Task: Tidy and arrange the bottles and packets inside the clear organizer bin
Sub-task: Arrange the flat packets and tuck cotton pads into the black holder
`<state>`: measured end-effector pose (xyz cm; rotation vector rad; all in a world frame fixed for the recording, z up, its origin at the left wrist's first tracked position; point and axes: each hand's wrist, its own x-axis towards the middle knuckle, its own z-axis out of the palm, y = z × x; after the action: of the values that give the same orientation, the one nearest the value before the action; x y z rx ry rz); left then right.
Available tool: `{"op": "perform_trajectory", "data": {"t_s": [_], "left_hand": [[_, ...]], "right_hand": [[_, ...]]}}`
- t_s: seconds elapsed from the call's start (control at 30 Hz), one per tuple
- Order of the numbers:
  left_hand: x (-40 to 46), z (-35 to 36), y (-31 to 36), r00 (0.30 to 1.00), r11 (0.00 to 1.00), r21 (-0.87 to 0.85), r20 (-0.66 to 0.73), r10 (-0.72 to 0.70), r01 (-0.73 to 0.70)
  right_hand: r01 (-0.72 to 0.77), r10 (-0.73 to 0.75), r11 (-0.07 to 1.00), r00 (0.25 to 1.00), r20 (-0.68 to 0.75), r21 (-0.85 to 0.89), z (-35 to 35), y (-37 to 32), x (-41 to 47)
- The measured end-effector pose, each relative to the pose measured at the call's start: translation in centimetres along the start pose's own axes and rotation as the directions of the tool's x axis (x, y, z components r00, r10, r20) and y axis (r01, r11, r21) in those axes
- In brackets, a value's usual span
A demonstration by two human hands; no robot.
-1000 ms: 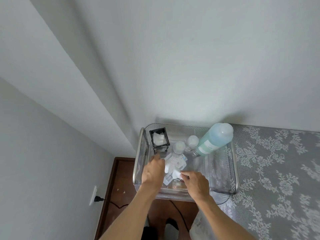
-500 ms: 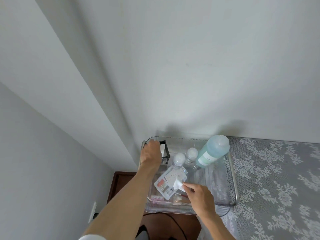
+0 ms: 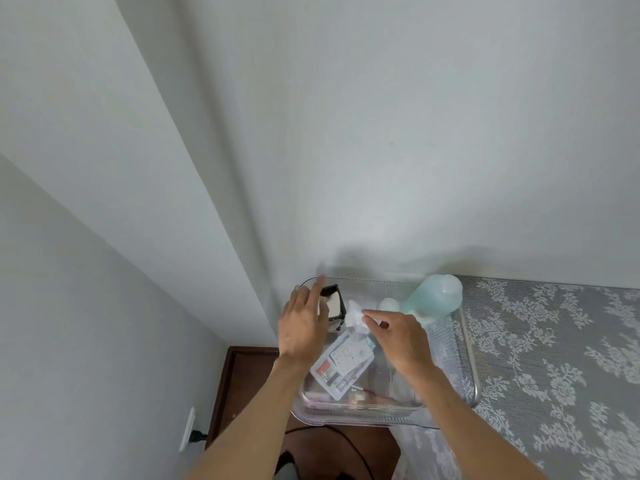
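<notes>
Lowest in the frame, the clear plastic organizer bin [image 3: 356, 410] sits at the near left corner of the grey lace-patterned cloth [image 3: 554, 358], its front wall overhanging the dark wooden floor. Inside, near the front, a flat transparent packet of small cosmetic items [image 3: 341, 365] lies slanted; half a second ago the right hand was at its upper edge. The right hand [image 3: 398, 337] has since risen toward the middle of the bin, pinching a small white crumpled packet [image 3: 355, 311] between thumb and fingertips. The left hand [image 3: 304, 323] has pulled back from the far left rim and hovers open, fingers spread, gripping nothing, in front of the black-framed square container [image 3: 332, 303]. Beyond them a small white-capped bottle [image 3: 389, 303] stands by the tall pale-green translucent bottle [image 3: 433, 299], which leans at the upper right corner. The white packet seems headed for the black container, so sorting is midway.
</notes>
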<state>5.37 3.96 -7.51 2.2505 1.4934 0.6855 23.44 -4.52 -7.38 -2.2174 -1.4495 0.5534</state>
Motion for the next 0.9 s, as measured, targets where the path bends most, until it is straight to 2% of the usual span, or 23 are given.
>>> {"op": "perform_trajectory", "data": {"t_s": [0.1,0.3,0.63,0.77,0.9], "left_hand": [[-1.9,-1.7,-2.4,0.993,0.990,-0.079,-0.005,-0.117,0.116],[-4.1,-2.6,-5.1,0.978,0.984,-0.055,0.131,-0.159,0.168],[-3.9,-2.6,-5.3,0.970,0.978,-0.069,0.159,-0.184,0.197],[-4.1,-2.9,-5.2,0.971,0.982,-0.043,0.165,-0.176,0.185],[-3.9,-2.9,-4.9,0.966,0.980,0.004,0.169,-0.197,0.199]], "right_hand": [[0.037,-0.037,0.999,0.999,0.011,-0.033,0.5,-2.2,2.0],[0.108,-0.101,0.985,0.993,0.058,-0.131,3.0,-5.0,4.6],[0.106,-0.027,0.951,0.964,0.266,-0.289,5.5,-5.1,7.0],[0.110,-0.029,0.956,0.958,0.285,-0.272,5.9,-4.8,7.2],[0.113,-0.068,0.978,0.968,0.243,-0.177,5.1,-4.3,6.7]]}}
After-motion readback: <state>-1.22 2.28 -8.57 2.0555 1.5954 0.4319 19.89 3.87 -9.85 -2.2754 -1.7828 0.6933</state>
